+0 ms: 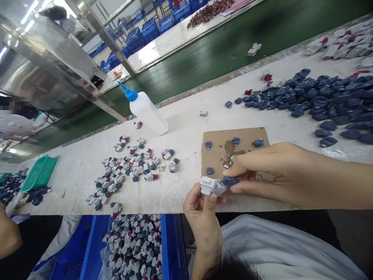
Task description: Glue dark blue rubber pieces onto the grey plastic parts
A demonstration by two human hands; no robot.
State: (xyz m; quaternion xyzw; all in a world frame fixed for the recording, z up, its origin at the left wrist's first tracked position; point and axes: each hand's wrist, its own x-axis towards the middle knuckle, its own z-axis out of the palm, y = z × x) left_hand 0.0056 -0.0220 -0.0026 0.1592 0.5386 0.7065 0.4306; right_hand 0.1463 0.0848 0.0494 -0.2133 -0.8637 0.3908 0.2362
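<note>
Between the fingers of my left hand [205,208] is a light grey plastic piece [208,186] with stepped sides. My right hand [262,173] pinches a small dark blue ribbed piece [229,181] against the right end of the grey one. Just behind them, a brown cardboard sheet [214,157] carries wet brown glue-like smears [229,147] and several more blue pieces. Part of the cardboard is hidden under my right hand. A white squeeze bottle [150,114] with a blue nozzle stands tilted in view, left of the cardboard.
Joined grey, blue and red pieces [128,165] lie left on the white table [186,140]. A blue bin [167,249] of them sits below the edge. Blue pieces [311,93] are heaped right. Beyond runs a green conveyor belt [186,74]. Another person's arm [8,233] is at far left.
</note>
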